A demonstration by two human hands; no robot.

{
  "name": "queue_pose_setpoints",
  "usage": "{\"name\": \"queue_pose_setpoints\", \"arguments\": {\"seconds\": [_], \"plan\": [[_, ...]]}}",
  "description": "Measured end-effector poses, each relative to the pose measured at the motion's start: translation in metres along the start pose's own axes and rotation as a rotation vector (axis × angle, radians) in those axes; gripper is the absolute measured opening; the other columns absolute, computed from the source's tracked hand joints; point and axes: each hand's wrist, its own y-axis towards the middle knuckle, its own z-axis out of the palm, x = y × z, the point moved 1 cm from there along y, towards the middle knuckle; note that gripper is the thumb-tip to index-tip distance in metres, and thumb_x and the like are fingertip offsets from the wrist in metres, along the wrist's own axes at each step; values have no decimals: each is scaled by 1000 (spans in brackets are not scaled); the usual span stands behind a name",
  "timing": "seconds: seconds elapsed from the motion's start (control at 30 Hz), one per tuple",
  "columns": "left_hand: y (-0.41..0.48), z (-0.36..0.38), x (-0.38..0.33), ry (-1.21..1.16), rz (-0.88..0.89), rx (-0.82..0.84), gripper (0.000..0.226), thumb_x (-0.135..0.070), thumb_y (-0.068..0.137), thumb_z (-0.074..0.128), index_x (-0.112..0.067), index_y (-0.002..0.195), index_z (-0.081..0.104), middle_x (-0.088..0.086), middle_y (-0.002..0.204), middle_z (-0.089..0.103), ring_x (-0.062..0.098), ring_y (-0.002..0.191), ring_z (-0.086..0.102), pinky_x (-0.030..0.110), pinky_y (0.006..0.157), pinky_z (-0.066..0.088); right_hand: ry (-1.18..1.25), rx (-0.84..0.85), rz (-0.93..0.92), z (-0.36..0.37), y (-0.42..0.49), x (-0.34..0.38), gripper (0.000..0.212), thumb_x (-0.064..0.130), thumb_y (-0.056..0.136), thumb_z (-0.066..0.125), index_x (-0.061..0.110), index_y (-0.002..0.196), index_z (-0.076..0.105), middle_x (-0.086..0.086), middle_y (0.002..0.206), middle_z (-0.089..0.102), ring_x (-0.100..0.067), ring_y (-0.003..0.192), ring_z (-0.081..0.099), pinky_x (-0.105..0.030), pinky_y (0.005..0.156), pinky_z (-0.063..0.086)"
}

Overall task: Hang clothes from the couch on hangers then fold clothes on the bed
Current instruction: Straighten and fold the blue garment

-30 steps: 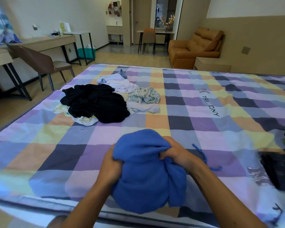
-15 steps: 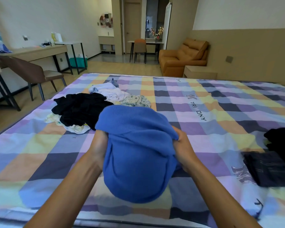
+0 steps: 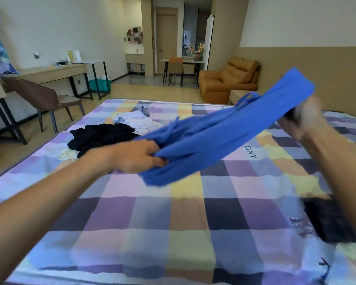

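Blue garment (image 3: 224, 136) is in the air above the bed (image 3: 173, 212), stretched on a slant between both hands. Left grip (image 3: 138, 156) has its fingers curled, pinching the lower bunched end; right grip (image 3: 304, 120) is motion-blurred but looks closed round the higher end, and thin cords trail loose off the fabric. Black clothes (image 3: 103, 136) and white clothes (image 3: 136, 122) lie heaped on the bed's far left, a dark garment (image 3: 327, 219) lies near its right edge, and the orange couch (image 3: 226, 81) stands by the far wall.
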Motion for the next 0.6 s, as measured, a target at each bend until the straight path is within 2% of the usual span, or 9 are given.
{"name": "queue_pose_setpoints", "arguments": {"seconds": [0.03, 0.1, 0.13, 0.2, 0.27, 0.37, 0.43, 0.53, 0.6], "plan": [[3, -15, 4, 101, 73, -98, 33, -43, 91, 59, -13, 77, 62, -3, 70, 61, 6, 63, 54, 27, 63, 41, -172, 101, -106, 0, -2, 12, 47, 7, 101, 40, 22, 69, 72, 10, 68, 67, -7, 67, 65, -21, 62, 51], [3, -39, 7, 230, 233, -264, 28, -34, 89, 59, -11, 73, 59, -2, 68, 58, 14, 64, 51, 31, 61, 40, -706, 314, -322, -10, -4, 23, 29, -8, 91, 49, 14, 85, 68, 3, 75, 66, -9, 74, 60, -28, 65, 48], [1, -47, 11, 251, 295, -318, 23, -30, 85, 58, -11, 71, 58, -2, 68, 58, 15, 64, 50, 32, 61, 40, -967, 424, -364, -14, -6, 23, 21, -5, 84, 58, 15, 85, 66, -3, 76, 63, -12, 77, 58, -32, 69, 45], [-3, -51, 18, 328, 403, -360, 12, -22, 81, 57, -15, 71, 58, -6, 68, 57, 15, 64, 47, 32, 61, 40, -1537, 593, -454, -29, -14, 7, 3, 25, 75, 63, 23, 78, 62, 5, 72, 56, -13, 80, 52, -36, 76, 34], [-8, -39, 29, 442, 453, -354, 10, -19, 81, 61, -18, 72, 59, -11, 70, 57, 14, 66, 48, 31, 66, 42, -1903, 762, -534, -37, -31, -23, 13, 40, 69, 62, 32, 78, 60, 14, 77, 52, -11, 83, 43, -40, 77, 31], [-14, 2, 52, 736, 507, -395, 10, -30, 80, 69, -24, 75, 63, -9, 78, 61, 18, 78, 56, 38, 91, 40, -2019, 892, -435, -55, -67, -71, 26, 52, 63, 63, 35, 83, 59, 15, 87, 51, -13, 91, 47, -42, 82, 35], [-23, 33, 69, 747, 470, -369, 12, -34, 79, 68, -26, 74, 61, -10, 81, 58, 16, 84, 54, 43, 94, 36, -2008, 1005, -184, -64, -89, -97, 37, 62, 64, 58, 31, 84, 57, 14, 91, 52, -13, 94, 49, -39, 87, 34], [-41, 69, 84, 465, 428, -242, 17, -40, 84, 69, -26, 77, 61, -14, 90, 56, 6, 93, 51, 38, 92, 38, -1615, 1085, 385, -56, -112, -110, 53, 74, 71, 62, 24, 86, 63, 2, 83, 59, -14, 79, 54, -37, 80, 43], [-50, 86, 85, 76, 362, -199, 25, -47, 92, 65, -24, 81, 66, -12, 99, 58, 5, 101, 54, 33, 90, 42, -1326, 1021, 470, -43, -110, -106, 47, 69, 79, 65, 23, 85, 70, -3, 79, 63, -15, 70, 55, -38, 71, 46]]}}
